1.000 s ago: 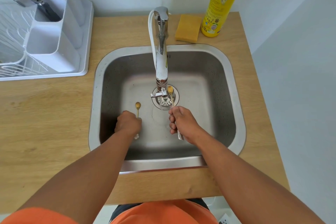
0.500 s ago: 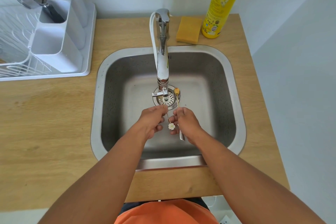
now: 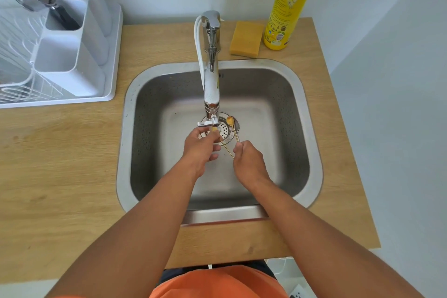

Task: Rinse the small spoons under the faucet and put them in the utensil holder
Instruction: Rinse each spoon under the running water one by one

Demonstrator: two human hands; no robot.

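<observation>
I am standing at a steel sink (image 3: 312, 128) set into a wooden tabletop (image 3: 60, 164), both my bare forearms reaching down into the basin. My right hand (image 3: 249, 159) is curling shut around the handles of two small gold spoons, its fingers (image 3: 238, 146) folding over the thin stems so the handle ends are hidden in my fist. One spoon (image 3: 231, 120) is pointing away from me, its bowl lying just over the right edge of the round drain strainer (image 3: 224, 129). The second spoon (image 3: 226, 147) is slanting left across the gap between my hands, its stem running from my right fist toward my left hand (image 3: 200, 150). My left hand's fingers are pinching the bowl end of that second spoon directly below the spout of the chrome faucet (image 3: 211, 75); the bowl itself is mostly hidden behind my fingertips. I cannot tell whether water is running. Well apart, at the far left of the tabletop, the white utensil holder (image 3: 70, 55) is standing in a white dish rack (image 3: 113, 55), already holding larger metal utensils. Behind the sink, a yellow sponge (image 3: 245, 42) is lying just beside a tall yellow dish soap bottle (image 3: 287, 7).
</observation>
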